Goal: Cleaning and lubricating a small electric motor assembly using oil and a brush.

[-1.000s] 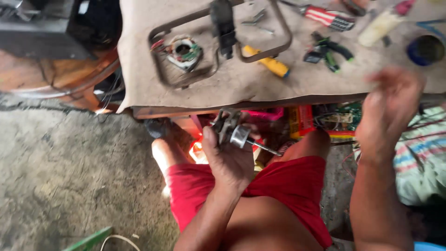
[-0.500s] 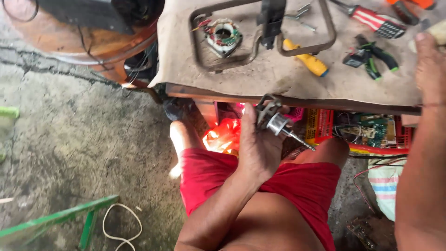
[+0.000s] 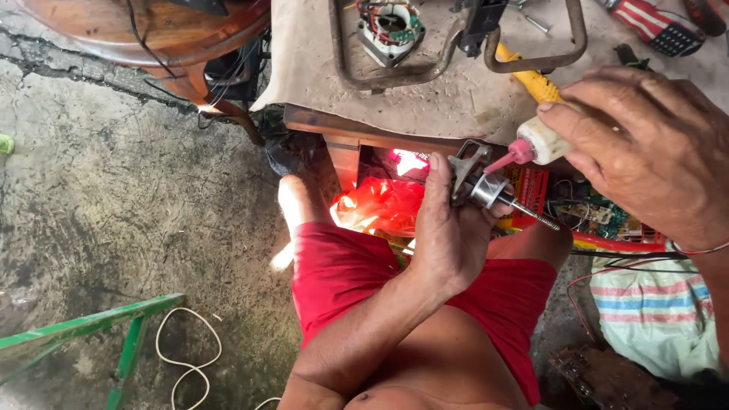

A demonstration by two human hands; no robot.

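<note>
In the head view, the left hand (image 3: 448, 235) is sitting just right of centre, above the lap in red shorts (image 3: 342, 273); its fingers are curling shut around a small metal motor part (image 3: 486, 188), which is sticking out of the fist toward one o'clock; a flat grey bracket is standing at the part's top, and a thin threaded shaft (image 3: 535, 218) is running off from it toward four o'clock, clear of the palm. The right hand (image 3: 645, 144) is coming in from three o'clock; its fingers are closing on a small white squeeze bottle (image 3: 543, 143) with a pink nozzle (image 3: 510, 156); the nozzle is pointing toward eight o'clock, its tip lying just beside the top of the motor part, though whether the two are touching cannot be told. At twelve o'clock from the hands, a workbench (image 3: 456, 99) under a dirty beige cloth is carrying a bent metal frame (image 3: 395, 72); a wound coil unit (image 3: 391, 26) is lying inside that frame; a yellow-handled tool (image 3: 531, 80) is resting near the right hand's fingertips; a red-and-white handled tool (image 3: 653, 26) is lying at the far upper right. A red plastic bag (image 3: 380, 205) is glowing under the bench, at nine o'clock from the left hand. At seven o'clock, on the concrete floor (image 3: 114, 205), a white cord (image 3: 190, 349) is looping beside a green metal frame (image 3: 91, 334); a striped sack (image 3: 653, 319) is lying at four o'clock.
</note>
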